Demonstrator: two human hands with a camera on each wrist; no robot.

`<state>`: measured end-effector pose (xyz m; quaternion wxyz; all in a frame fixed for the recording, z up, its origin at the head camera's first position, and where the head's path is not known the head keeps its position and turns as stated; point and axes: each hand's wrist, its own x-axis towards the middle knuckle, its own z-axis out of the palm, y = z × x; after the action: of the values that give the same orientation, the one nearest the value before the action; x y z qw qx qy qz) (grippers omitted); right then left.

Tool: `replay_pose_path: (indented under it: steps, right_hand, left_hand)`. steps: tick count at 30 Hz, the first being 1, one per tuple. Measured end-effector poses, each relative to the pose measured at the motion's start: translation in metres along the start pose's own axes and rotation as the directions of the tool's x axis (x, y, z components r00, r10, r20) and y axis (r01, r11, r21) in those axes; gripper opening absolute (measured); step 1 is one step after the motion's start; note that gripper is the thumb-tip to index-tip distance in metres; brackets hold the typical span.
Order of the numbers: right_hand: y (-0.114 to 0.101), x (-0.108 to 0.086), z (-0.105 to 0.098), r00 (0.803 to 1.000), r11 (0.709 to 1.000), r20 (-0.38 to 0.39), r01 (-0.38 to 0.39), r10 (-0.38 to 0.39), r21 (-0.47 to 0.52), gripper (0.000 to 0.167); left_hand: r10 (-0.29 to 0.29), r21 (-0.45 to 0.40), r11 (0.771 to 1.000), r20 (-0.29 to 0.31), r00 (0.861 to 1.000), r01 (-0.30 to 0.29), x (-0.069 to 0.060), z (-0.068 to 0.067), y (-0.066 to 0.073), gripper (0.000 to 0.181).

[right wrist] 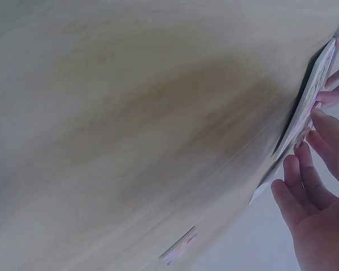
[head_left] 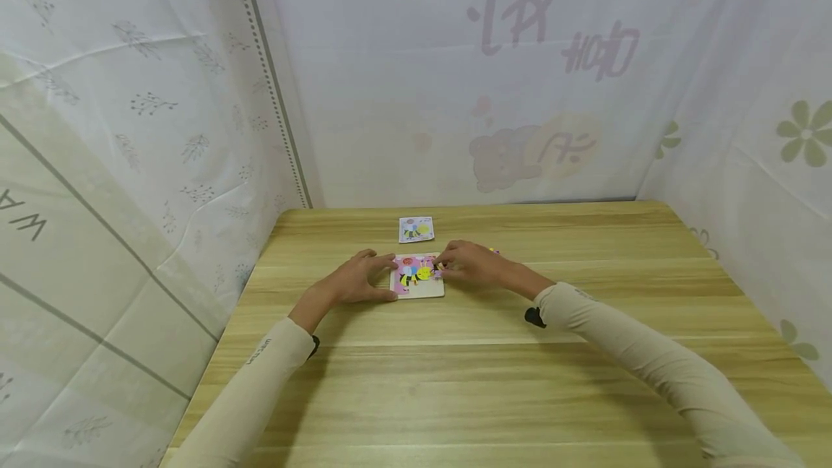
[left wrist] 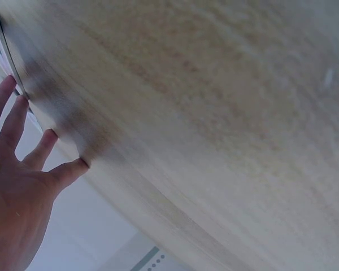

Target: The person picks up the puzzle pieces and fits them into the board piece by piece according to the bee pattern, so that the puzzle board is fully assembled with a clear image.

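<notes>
A small wooden jigsaw board [head_left: 419,290] with a bee picture on pink lies on the table; its lower right part shows bare wood. My left hand [head_left: 357,276] touches the board's left side, thumb by the lower corner and index finger by the upper one. In the left wrist view its fingers [left wrist: 39,152] are spread and mostly straight. At the board's right side my right hand [head_left: 477,263] pinches a small puzzle piece [right wrist: 303,135] between thumb and fingers. That piece is over or against the board; its exact seating is hidden.
A picture card [head_left: 416,230] with the same bee lies behind the board. A loose puzzle piece [right wrist: 181,247] lies on the table beyond the right hand. The wooden table [head_left: 416,381] ends at curtains [head_left: 403,92] at the back.
</notes>
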<state>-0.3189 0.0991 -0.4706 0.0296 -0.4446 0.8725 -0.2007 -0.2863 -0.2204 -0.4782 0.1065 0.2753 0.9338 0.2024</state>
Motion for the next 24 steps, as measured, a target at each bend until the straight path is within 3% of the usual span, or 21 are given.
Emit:
replay_pose_path:
  steps: [16, 24]
  right_hand:
    - [-0.017, 0.019, 0.012, 0.996, 0.997, 0.034, 0.079, -0.078, -0.014, 0.027]
    - [-0.026, 0.023, 0.018, 0.995, 0.997, 0.063, 0.071, -0.072, 0.02, 0.026]
  left_hand:
    - [0.0, -0.007, 1.0, 0.003, 1.0, 0.0, -0.001, -0.001, 0.001, 0.072]
    - [0.011, -0.018, 1.0, 0.003, 1.0, -0.011, -0.001, -0.002, 0.002, 0.071]
